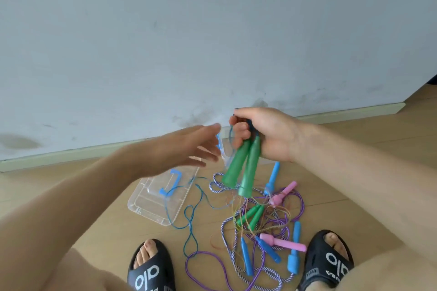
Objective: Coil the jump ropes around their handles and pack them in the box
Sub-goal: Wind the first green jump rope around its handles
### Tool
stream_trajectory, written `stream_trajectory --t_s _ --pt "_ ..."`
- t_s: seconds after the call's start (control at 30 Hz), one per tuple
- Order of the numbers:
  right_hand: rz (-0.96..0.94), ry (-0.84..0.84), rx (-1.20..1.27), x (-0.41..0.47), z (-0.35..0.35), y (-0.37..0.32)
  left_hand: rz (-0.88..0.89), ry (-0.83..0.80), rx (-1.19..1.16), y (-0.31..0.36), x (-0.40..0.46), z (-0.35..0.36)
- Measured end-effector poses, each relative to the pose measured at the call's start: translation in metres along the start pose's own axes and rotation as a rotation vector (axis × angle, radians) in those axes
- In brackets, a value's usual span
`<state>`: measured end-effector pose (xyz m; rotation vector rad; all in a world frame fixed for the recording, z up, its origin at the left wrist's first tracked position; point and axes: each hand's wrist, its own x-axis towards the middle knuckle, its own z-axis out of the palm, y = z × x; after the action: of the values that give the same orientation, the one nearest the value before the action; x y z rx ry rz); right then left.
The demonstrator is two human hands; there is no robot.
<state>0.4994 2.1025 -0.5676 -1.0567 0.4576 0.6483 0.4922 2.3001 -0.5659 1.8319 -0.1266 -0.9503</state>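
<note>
Both hands up, arms reaching forward

Right hand (267, 134) has its fingers curled tight around a pair of green handles (241, 168); left hand (186, 149) is blurred, fingers straight, just beside it.

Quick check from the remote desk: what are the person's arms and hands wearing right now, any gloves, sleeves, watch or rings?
Nothing shows on them. The left hand and right hand are bare, without gloves, and no ring is visible. Both forearms are uncovered up to the frame edges, with no sleeves, watch or wristband in sight.
</note>
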Motion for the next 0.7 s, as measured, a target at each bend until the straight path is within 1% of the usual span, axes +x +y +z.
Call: stream_trajectory --t_s 0.07,0.1,0.13,0.2,0.27,0.33,0.43,0.5,0.57,0.7 --pt "-0.055 0.029 0.101 0.004 0.006 0.000 0.110 -0.130 0.030 0.010 -0.005 0.019" --pt "-0.079 0.051 0.153 0.006 0.008 0.001 0.146 -0.141 0.056 0.011 -0.005 0.027" --pt "-0.098 0.069 0.222 0.008 0.010 0.003 0.156 -0.115 0.066 0.012 -0.001 0.033" --pt "-0.127 0.082 0.330 0.010 0.013 0.006 0.121 -0.024 0.064 0.012 0.008 0.039" --pt "-0.150 0.086 0.346 0.011 0.013 0.006 0.082 0.028 0.123 0.011 0.014 0.037" --pt "-0.157 0.116 0.271 0.011 0.007 0.003 0.092 0.010 0.158 0.009 0.016 0.031" --pt "-0.123 0.200 -0.035 0.011 -0.007 0.002 0.100 0.055 0.203 0.011 0.015 0.021" --pt "-0.058 0.146 -0.120 0.009 -0.011 0.004 0.098 0.100 0.275 0.010 0.014 0.015" --pt "-0.012 0.066 -0.122 0.006 -0.009 0.006 0.079 0.103 0.289 0.009 0.014 0.011" --pt "-0.035 -0.024 -0.171 0.002 -0.002 0.011 0.060 0.126 0.346 0.011 0.011 0.012"
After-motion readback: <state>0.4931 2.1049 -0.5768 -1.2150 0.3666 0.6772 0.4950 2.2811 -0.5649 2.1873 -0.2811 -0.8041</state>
